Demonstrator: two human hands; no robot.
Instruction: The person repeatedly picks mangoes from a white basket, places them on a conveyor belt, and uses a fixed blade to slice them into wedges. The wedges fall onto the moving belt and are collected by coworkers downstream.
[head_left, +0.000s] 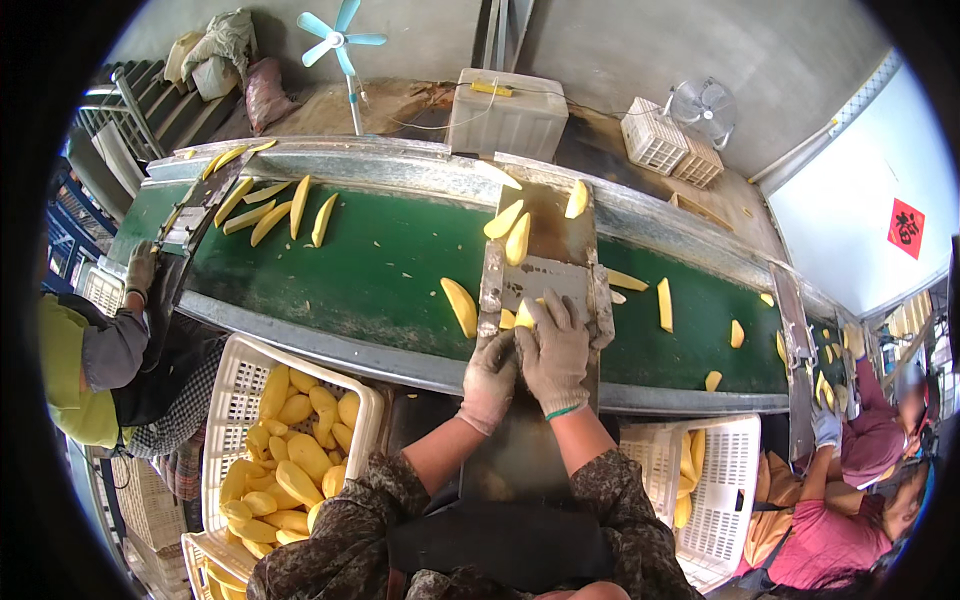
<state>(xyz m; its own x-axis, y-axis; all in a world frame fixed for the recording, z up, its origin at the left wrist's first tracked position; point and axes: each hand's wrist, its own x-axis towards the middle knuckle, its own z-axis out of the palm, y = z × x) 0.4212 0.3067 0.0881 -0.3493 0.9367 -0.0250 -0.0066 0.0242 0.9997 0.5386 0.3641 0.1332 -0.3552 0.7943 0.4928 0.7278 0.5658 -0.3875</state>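
Both my hands wear soiled knit gloves and meet at a metal slicing plate (546, 279) on a board across the green conveyor belt (375, 277). My right hand (556, 351) is closed over a peeled yellow fruit (527, 312), likely mango, pressed on the plate. Close against it, my left hand (487, 379) rests at the board's near left corner; its curled fingers partly hide whatever they touch. Another yellow piece (508, 319) shows just beyond them. Cut slices (517, 238) lie on the board's far part, and one slice (459, 307) sits on the belt to the left.
A white plastic crate (373, 420) of peeled fruit stands at my left, another crate (716, 480) at my right. Several slices (270, 223) lie on the belt's left part. Co-workers' gloved hands (141, 268) work at similar boards on both sides. A blue fan (336, 39) stands beyond the belt.
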